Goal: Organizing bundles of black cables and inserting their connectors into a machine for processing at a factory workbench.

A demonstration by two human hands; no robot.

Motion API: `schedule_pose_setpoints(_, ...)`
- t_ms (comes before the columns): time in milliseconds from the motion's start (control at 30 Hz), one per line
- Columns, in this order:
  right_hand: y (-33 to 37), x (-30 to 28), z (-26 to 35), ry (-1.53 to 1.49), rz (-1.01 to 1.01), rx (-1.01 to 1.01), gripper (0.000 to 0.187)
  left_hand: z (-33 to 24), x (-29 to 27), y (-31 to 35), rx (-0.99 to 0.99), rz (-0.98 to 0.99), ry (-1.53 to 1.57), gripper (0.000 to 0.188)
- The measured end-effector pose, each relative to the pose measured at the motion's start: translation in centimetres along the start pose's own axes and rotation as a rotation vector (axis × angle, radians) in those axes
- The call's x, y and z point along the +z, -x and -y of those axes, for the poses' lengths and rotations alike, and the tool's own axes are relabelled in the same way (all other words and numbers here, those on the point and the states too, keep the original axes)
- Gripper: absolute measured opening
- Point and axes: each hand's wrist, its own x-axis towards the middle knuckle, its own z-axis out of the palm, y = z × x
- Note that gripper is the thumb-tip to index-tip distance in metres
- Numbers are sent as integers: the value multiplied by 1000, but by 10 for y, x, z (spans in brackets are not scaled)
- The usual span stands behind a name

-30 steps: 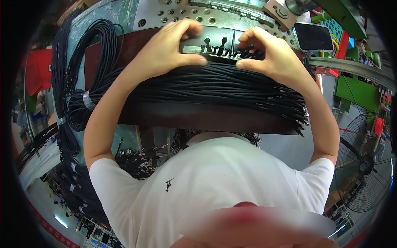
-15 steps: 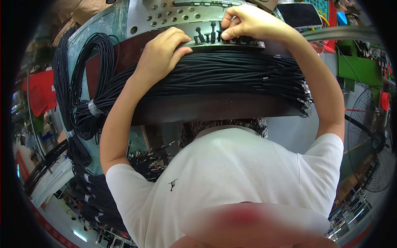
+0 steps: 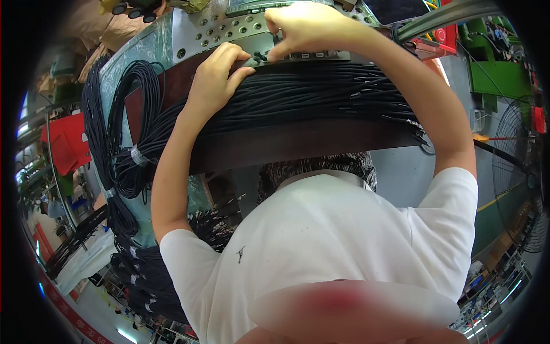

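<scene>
Little room at metal strip (image 3: 344, 56) left edge; left hand (image 3: 214, 80) parted; right hand (image 3: 306, 27) hold unclear.

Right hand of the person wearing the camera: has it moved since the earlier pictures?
Yes. Against the perforated metal plate, the right hand has shifted left, closer to the left hand.

Far right: black wire-cage fan (image 3: 531, 182), partly lost in the dark rim. Above it, green metalwork (image 3: 494, 79). Top edge, right of centre: flat dark-faced slab (image 3: 395, 8), cut off, possibly a phone. Upper left: crumpled brown paper (image 3: 123, 31). Below that, red sheet (image 3: 66, 143); lower still, white sheeting (image 3: 86, 262). Bottom left: lit tube (image 3: 127, 335).
</scene>
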Motion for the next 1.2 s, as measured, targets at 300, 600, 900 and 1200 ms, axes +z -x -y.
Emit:
schedule_pose_setpoints(300,25,-3,-20,-76,-310,-235,30,-8,-2,-2,-57,20,-44,25)
schedule_pose_setpoints(600,264,-26,-138,-301,-1030,312,51,-28,-53,51,-224,280,-281,45)
schedule_pose_setpoints(900,220,66,-42,316,-587,31,46,-14,-32,56,-44,-32,-328,16)
schedule_pose_setpoints(1200,271,98,-241,-299,-1280,528,24,-16,-21,66,-1,-158,-358,7)
